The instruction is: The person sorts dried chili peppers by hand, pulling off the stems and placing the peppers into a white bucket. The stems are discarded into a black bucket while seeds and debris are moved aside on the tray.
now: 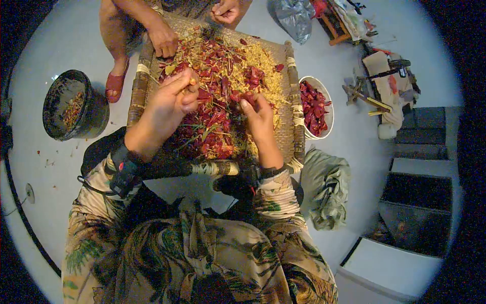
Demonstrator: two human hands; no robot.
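A woven tray with a wooden frame lies before me, spread with dried red chillies, bits of stem and yellow chilli seeds. Over its left part, my left hand is raised with fingers closed. A small orange-yellow speck shows at its fingertips, too small to name. My right hand pinches a dried red chilli above the middle of the heap.
Across the tray, a co-worker's hand touches the heap; the other hand hovers. A black bucket stands left. To the right are a white bucket of red chillies and a crumpled grey-green bag.
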